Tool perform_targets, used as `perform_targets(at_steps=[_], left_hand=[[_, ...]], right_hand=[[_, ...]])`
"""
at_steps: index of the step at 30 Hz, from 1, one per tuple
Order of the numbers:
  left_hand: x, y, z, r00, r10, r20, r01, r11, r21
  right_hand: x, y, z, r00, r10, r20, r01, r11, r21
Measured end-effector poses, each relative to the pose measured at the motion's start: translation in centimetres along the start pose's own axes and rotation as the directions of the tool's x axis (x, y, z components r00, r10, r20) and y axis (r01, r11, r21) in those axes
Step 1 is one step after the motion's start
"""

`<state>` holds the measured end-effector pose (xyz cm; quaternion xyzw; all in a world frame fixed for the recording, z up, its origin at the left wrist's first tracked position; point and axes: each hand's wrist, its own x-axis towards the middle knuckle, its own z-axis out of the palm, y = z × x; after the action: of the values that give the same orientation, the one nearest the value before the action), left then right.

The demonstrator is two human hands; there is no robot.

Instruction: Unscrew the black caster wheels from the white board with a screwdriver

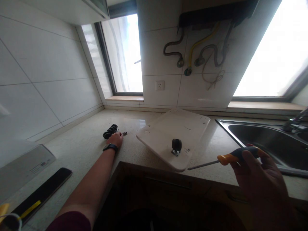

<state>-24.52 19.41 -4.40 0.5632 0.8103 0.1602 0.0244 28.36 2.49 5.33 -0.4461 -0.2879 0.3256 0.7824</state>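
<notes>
My right hand point(260, 179) is closed around a screwdriver point(231, 156) with an orange and dark handle. Its long shaft points left, the tip close to the near corner of a white board point(166, 134). On the board stands one black caster point(176, 146) with a metal mounting plate. My left hand point(115, 139), a dark watch on its wrist, reaches onto the counter between a group of black casters point(110, 131) and a small pile of dark screws point(124, 133). Its fingers are drawn together at the screws; what they pinch, if anything, is too small to see.
A steel sink point(260, 134) with a faucet lies to the right. At the left, a grey-white panel point(26, 170) and a long black flat object point(45, 192) rest on the counter point(134, 154). Hoses point(192, 48) hang on the tiled wall beneath a dark appliance.
</notes>
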Motion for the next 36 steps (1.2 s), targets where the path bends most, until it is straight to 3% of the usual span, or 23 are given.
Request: perform_targets(at_steps=[15,21,25,28,32,36], left_hand=[[-1.2,-0.8,0.2,0.993,0.079,-0.083,-0.086,0.993,-0.086],[-3.7,1.9,-0.8,0.963,0.150,-0.225,-0.203,0.950,-0.235],[-6.3,5.9,-2.0,0.917,0.187,-0.353,-0.310,0.890,-0.335],[-9.3,9.0,-3.1,0.878,0.251,-0.409,-0.419,0.815,-0.400],[-14.0,12.7,-4.6,0.762,0.455,-0.462,-0.644,0.610,-0.462],[-17.2,15.2,-5.7,0.639,0.680,-0.360,-0.761,0.491,-0.424]], right_hand=[[-0.9,1.3,0.5,0.999,0.025,-0.046,-0.025,1.000,0.004],[-1.2,1.2,0.5,0.998,-0.012,-0.059,0.015,0.999,0.053],[-1.6,0.6,0.9,0.999,-0.005,-0.046,0.008,0.997,0.076],[-2.0,0.0,1.6,0.997,-0.073,-0.037,0.076,0.995,0.061],[-2.4,-0.9,3.4,0.973,-0.227,0.033,0.227,0.974,0.007],[-2.2,-2.4,6.0,0.881,-0.432,0.193,0.443,0.897,-0.013]])
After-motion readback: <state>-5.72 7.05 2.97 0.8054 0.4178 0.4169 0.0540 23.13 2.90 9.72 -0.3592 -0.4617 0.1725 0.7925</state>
